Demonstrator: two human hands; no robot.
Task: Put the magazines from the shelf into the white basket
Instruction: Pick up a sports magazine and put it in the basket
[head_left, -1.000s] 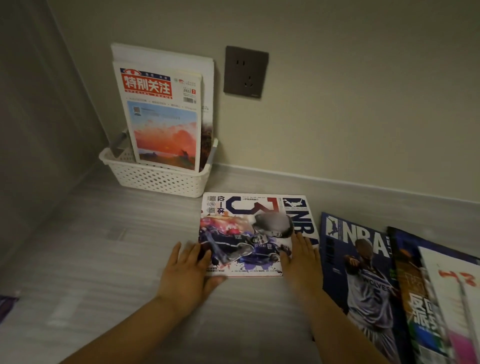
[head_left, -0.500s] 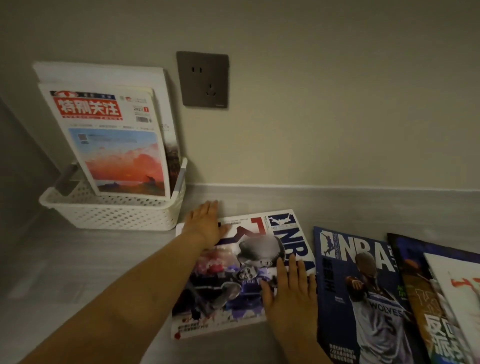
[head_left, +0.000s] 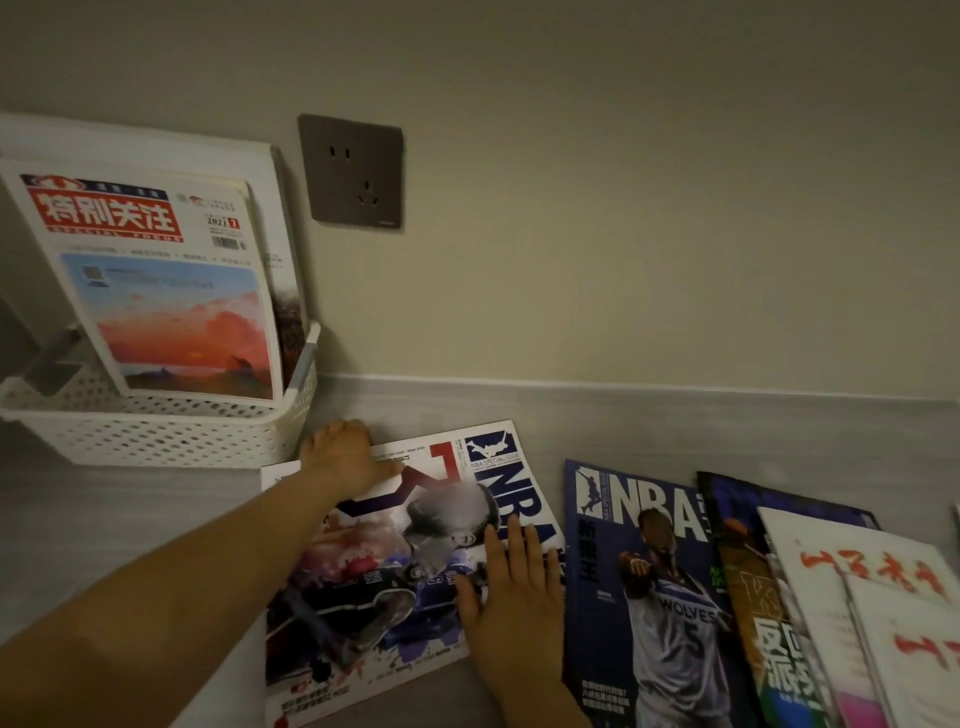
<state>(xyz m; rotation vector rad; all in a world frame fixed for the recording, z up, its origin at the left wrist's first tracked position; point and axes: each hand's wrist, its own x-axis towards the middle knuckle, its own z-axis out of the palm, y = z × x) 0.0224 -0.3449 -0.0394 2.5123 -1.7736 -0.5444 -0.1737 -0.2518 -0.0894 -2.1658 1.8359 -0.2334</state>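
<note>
A white-covered NBA magazine (head_left: 415, 566) lies flat on the grey shelf (head_left: 104, 519). My left hand (head_left: 343, 454) curls over its far top edge, close to the white basket (head_left: 156, 436). My right hand (head_left: 511, 587) presses flat on the magazine's right side, fingers apart. The perforated basket stands at the back left against the wall. It holds an upright magazine with a red title and a sunset cover (head_left: 161, 291), and a taller white one (head_left: 270, 208) behind it.
Right of the held magazine lie a dark blue NBA issue (head_left: 649, 587), a dark magazine (head_left: 753, 571) and white ones with red script (head_left: 872, 597), overlapping. A grey wall socket (head_left: 353, 171) sits above the shelf. Bare shelf surface shows at the left front.
My left hand moved from the magazine's near left corner to its far top edge and closed over it. My right hand stayed pressed on the right side. The view came closer.
</note>
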